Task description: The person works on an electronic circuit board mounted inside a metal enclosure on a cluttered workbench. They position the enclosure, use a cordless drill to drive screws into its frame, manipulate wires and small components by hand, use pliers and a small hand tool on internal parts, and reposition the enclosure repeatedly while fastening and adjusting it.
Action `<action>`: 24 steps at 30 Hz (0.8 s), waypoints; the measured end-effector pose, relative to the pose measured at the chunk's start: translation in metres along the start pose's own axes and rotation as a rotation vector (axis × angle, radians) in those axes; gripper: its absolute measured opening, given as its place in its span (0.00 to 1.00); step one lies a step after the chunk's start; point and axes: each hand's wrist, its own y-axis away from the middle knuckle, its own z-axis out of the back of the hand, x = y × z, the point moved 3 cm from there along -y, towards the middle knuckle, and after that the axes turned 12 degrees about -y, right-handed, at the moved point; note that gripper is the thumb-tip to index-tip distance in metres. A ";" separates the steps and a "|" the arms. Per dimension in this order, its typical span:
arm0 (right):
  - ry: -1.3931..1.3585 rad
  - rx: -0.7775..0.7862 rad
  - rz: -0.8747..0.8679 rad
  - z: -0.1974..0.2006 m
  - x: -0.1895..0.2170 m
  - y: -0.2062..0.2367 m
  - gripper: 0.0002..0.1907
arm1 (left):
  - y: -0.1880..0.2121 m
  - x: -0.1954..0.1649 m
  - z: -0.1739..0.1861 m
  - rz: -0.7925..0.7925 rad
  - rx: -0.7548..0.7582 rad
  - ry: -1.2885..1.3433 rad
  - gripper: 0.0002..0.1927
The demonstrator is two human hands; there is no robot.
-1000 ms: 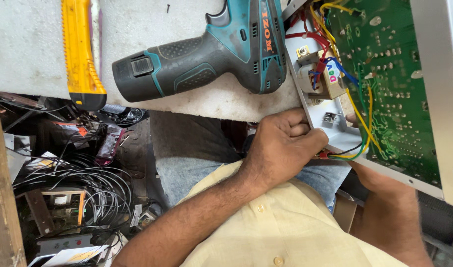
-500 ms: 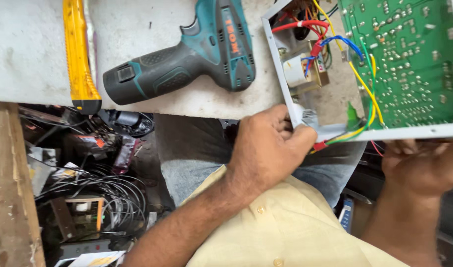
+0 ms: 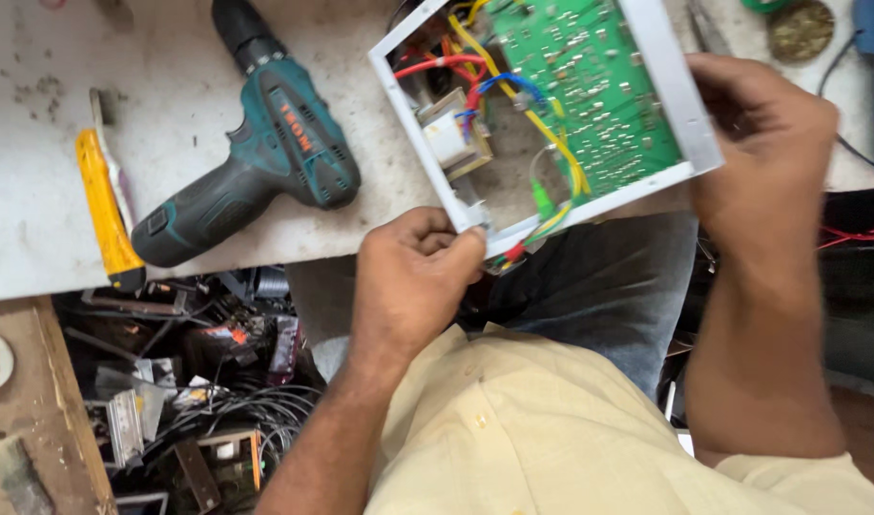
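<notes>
Both hands clamped on the open metal chassis at the counter edge, left hand pinching its near corner, right hand gripping the far side, mid-turn for inspection; steady grip needed next, clear of the loose wires.

An electronics repair workshop: a cordless drill on the bench, scrap wires below.

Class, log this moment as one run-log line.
left hand: grips near corner of open metal chassis | right hand: holds its far edge | cordless drill: lying on workbench
</notes>
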 end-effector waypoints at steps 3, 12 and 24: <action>0.126 0.070 0.153 -0.001 0.001 -0.006 0.11 | 0.000 -0.002 0.002 0.041 -0.041 -0.001 0.11; 0.386 0.098 0.394 0.001 0.057 0.024 0.06 | 0.000 -0.006 0.007 0.003 -0.062 -0.099 0.12; 0.072 0.605 -0.276 -0.051 0.053 0.050 0.13 | 0.009 0.003 0.004 -0.163 -0.064 -0.057 0.13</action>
